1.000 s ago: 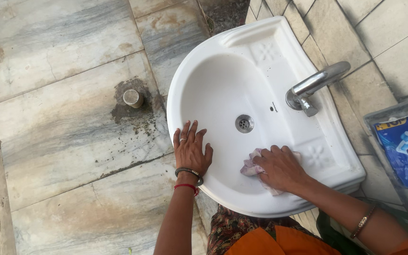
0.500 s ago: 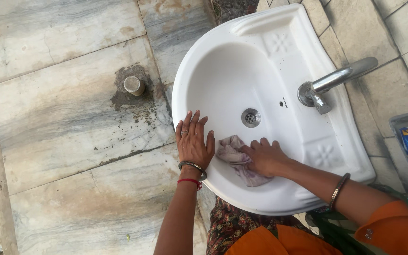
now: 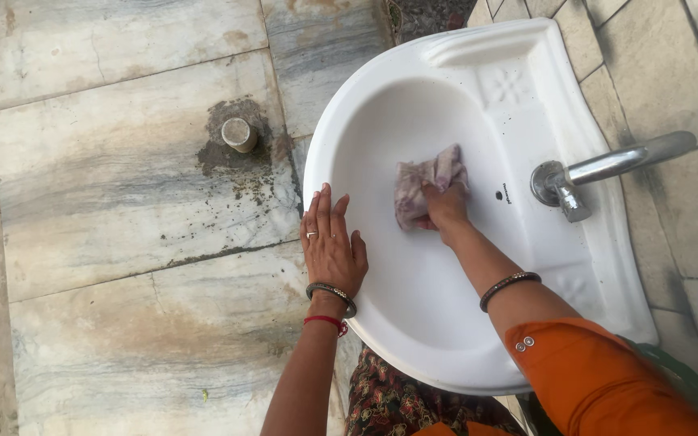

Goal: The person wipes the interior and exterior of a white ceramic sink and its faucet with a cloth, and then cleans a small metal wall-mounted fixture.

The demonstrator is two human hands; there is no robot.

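Fingers (image 3: 439,192) of the right hand (image 3: 444,206) curl down onto a crumpled pale pink-and-grey cloth (image 3: 423,184), pressing it against the inner wall of a white ceramic washbasin (image 3: 414,323). The cloth sits in the middle of the bowl, toward its far side, and hides the spot where the drain would be. A dark bangle circles the right wrist, and an orange sleeve with two small buttons covers the forearm at the near right.

The left hand (image 3: 330,242) lies flat on the basin's left rim, its fingers straight and close together, pointing away from the person and holding nothing. It wears a ring, and the wrist carries a dark bangle and a red thread.

A chrome tap (image 3: 607,168) stands on the right shelf of the basin, its spout pointing to the right, away from the bowl. Moulded flower patterns mark the basin's shelf on the far and near sides of the tap.

To the left of the basin lies a stained marble floor (image 3: 123,210) of large slabs, with a short pipe stub (image 3: 239,133) set in a rough patch of dark cement. Beige tiles (image 3: 648,56) fill the far right.
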